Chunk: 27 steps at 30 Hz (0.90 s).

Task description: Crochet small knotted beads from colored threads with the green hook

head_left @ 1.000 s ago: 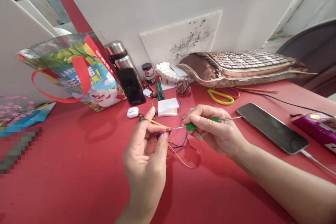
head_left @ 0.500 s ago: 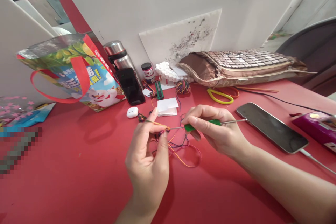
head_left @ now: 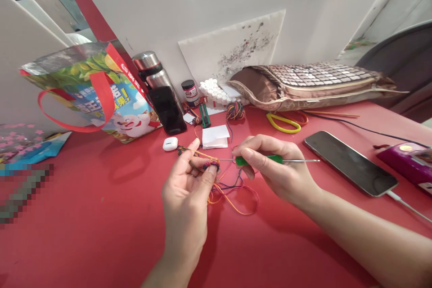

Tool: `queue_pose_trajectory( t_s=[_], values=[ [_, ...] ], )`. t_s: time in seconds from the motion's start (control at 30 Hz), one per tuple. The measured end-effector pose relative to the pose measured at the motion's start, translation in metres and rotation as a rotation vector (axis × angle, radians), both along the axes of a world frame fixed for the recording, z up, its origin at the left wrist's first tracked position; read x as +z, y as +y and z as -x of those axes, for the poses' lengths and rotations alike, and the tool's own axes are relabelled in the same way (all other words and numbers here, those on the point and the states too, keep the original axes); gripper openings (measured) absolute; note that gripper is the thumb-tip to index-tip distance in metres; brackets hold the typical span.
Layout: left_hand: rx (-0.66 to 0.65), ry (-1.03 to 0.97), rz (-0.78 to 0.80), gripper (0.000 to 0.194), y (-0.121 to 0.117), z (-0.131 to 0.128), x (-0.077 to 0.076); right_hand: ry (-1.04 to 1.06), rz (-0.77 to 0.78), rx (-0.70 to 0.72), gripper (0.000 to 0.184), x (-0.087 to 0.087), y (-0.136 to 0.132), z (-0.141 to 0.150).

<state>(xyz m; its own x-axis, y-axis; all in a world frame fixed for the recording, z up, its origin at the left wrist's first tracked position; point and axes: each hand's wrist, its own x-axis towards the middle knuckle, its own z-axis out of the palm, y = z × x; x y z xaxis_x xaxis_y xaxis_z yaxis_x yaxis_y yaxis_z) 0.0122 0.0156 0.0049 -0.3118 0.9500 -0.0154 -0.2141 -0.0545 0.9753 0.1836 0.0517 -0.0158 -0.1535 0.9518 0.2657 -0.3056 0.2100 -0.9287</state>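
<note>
Red surface (head_left: 111, 234) under everything, as I see it. Colorful bag (head_left: 114, 108) at left; brown cushion (head_left: 263, 87) at back right. Dark-screened phone (head_left: 351, 162) flat, right of my right hand (head_left: 272, 162). That hand grips hook's green handle (head_left: 259, 160), metal shaft pointing at yarn piece. Left hand (head_left: 191, 189) pinches small multicolored yarn piece (head_left: 212, 165) between thumb and fingers, orange strand over fingers. Loose yarn loops (head_left: 239, 195) on surface, between hands.
</note>
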Motion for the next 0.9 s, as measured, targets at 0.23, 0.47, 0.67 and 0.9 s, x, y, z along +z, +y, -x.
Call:
queue_pose_trajectory(
  t_s=[0.23, 0.47, 0.67, 0.9],
  values=[
    [0.018, 0.078, -0.002, 0.058, -0.0023, 0.0, -0.001, 0.018, 0.015, 0.01, 0.025, -0.001, 0.002, -0.0017],
    [0.046, 0.223, -0.055, 0.05, -0.0024, 0.0, -0.0025, 0.024, -0.004, 0.01, 0.023, 0.0041, 0.0, -0.0025],
    [0.038, 0.21, -0.026, 0.051, -0.0025, -0.0008, -0.0018, 0.029, 0.018, 0.003, 0.023, 0.0044, -0.0001, -0.0023],
    [0.039, 0.246, -0.05, 0.047, -0.0016, -0.0009, -0.0004, 0.11, 0.125, 0.076, 0.024, 0.0026, 0.0031, -0.0024]
  ],
)
